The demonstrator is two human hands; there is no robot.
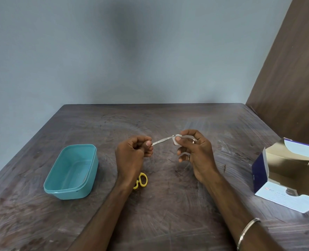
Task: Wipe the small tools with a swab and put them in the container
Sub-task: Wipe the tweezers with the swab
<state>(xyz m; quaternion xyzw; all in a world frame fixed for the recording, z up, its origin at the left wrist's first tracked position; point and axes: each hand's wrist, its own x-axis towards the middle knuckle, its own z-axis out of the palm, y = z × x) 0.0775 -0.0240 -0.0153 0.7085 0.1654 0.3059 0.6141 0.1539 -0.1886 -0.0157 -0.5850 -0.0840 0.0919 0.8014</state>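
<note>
Left hand [133,151] pinches a slim metal tool [162,140] while right hand [191,149] grips a white swab [176,141] around its tip.

The dark wooden table [168,205] carries a teal container [72,192], yellow-handled scissors [142,180], open box [280,198].

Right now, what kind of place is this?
Probably a plain indoor room with a makeshift cleaning station: worn wooden table against a bare blue-grey wall, teal container, opened alcohol swab box.
</note>
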